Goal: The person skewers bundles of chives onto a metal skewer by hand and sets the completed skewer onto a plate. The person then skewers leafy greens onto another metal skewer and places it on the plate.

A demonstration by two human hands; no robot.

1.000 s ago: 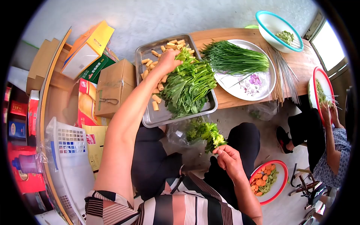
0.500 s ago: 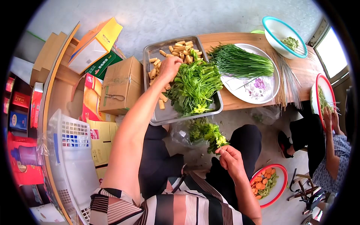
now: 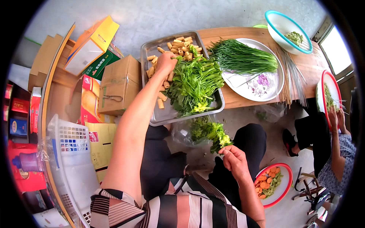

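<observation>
My left hand (image 3: 166, 62) reaches into the metal tray (image 3: 162, 121), its fingers closed at the left edge of the leafy greens (image 3: 195, 81); what they grip is too small to make out. Tan cylindrical pieces (image 3: 181, 45) lie behind and beside that hand. Over my lap, my right hand (image 3: 232, 157) pinches the end of a skewer threaded with a bunch of leaves (image 3: 219, 138). To the right of the tray, long thin green stalks (image 3: 245, 57) lie on a white flowered plate (image 3: 262, 93).
Loose skewers (image 3: 291, 78) and a blue-rimmed bowl (image 3: 272, 22) are on the wooden table (image 3: 237, 102). A co-worker's hands (image 3: 336, 117) are at a red-rimmed bowl (image 3: 322, 81). Another bowl (image 3: 283, 190) holds carrot slices. A cardboard box (image 3: 121, 85) and white basket (image 3: 78, 171) stand left.
My left hand has moved from the top of the greens leftward to their left edge. Some yellow-green leaves now lie at the greens' front end. My right hand keeps its pinch on the skewer.
</observation>
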